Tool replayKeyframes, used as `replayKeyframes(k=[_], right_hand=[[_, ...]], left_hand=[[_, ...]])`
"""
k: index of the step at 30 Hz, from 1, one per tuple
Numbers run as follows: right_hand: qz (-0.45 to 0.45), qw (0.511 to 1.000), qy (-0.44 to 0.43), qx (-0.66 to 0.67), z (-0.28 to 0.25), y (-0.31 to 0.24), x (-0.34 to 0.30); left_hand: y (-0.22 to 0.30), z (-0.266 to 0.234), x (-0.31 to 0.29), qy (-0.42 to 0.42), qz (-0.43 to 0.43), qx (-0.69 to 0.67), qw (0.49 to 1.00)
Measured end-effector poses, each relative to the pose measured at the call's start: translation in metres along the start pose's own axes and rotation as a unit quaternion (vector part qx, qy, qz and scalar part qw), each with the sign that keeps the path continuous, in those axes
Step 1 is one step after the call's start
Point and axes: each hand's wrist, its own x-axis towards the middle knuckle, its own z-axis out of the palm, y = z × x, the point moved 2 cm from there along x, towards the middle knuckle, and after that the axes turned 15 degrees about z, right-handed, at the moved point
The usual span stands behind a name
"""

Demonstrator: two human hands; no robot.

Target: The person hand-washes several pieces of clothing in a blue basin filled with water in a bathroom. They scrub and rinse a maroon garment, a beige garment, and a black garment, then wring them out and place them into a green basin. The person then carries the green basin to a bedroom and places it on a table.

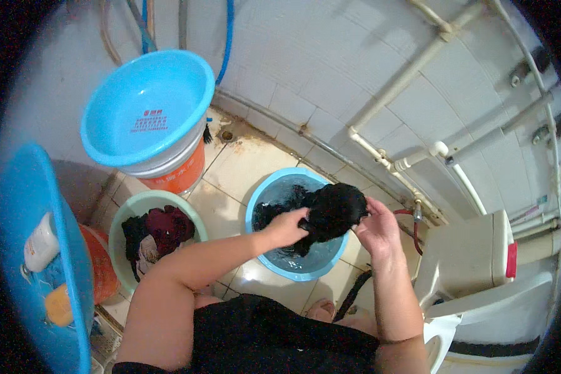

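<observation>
wet black garment held over the blue washbasin

both hands are clamped on a wet black garment (333,210) just right of the frame's centre. the left hand (287,227) grips its lower left edge with the fingers curled shut around the cloth; the right hand (377,227) closes on its right side, thumb on top. the hands sit a little apart, with the bunched cloth between them.

the garment hangs above a light blue basin (265,246) that stands on the tiled floor (243,165) and holds water, with more dark cloth lying in the water at its upper left.

to the left of centre, a pale green basin (121,218) holds a heap of dark red and black clothes (159,230). above it, in the upper left, a large blue basin (146,106) rests on an orange bucket (184,174). at the far left edge another blue basin (37,249) carries a white bottle (40,243). white pipes (405,78) run across the tiled wall at the upper right, and a white plastic chair (474,268) stands at the lower right.
</observation>
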Motion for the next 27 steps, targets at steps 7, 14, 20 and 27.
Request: replayKeyframes(k=[7, 14, 20, 27], right_hand=[[-0.025, 0.997, 0.023, 0.076, -0.059, 0.001, 0.003], [-0.201, 0.978, -0.035, -0.038, -0.046, 0.007, -0.045], [-0.255, 0.774, -0.011, -0.58, -0.054, 0.054, -0.033], [-0.325, 0.806, -0.06, -0.492, -0.047, 0.078, 0.009]], left_hand=[[0.08, -0.055, 0.059, 0.124, -0.062, -0.195, 0.971], [0.126, -0.05, 0.054, 0.279, -0.165, -0.405, 0.855], [0.137, -0.03, 0.03, 0.334, -0.271, -0.516, 0.741], [0.124, -0.014, 0.016, 0.254, -0.226, -0.621, 0.707]])
